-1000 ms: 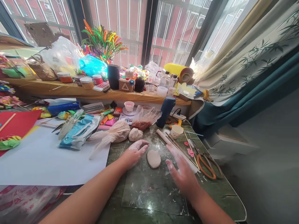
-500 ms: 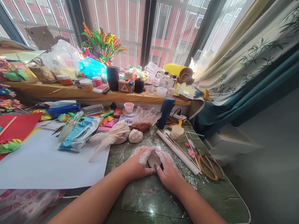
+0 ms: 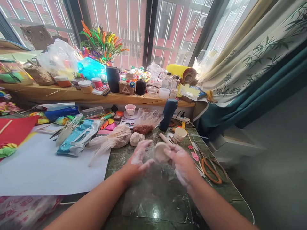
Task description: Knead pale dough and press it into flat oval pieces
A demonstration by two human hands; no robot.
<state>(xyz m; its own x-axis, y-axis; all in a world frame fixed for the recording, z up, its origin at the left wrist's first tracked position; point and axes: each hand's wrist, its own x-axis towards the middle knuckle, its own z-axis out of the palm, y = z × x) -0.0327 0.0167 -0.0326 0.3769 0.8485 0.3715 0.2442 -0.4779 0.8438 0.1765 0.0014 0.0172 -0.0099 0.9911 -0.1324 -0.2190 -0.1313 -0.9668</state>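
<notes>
A flat, round disc of pale clay is held up above the table by my right hand, thumb on its face and fingers at its right edge. Left of the disc, my left hand is open, fingers and thumb apart, with a gap between it and the clay. White powder coats both hands. Beneath them lies a clear sheet dusted with white specks. Just beyond my left hand sits a lump of pale clay. My right hand covers much of a rolling pin.
Scissors with orange handles, thin sticks and a paper cup lie at the right. A dark blue cylinder stands behind. White paper and a blue-white packet cover the left. A crowded sill runs along the window.
Both hands closed in around the clay disc on the table, then parted. The right hand has lifted the disc; the left has let go and opened.
</notes>
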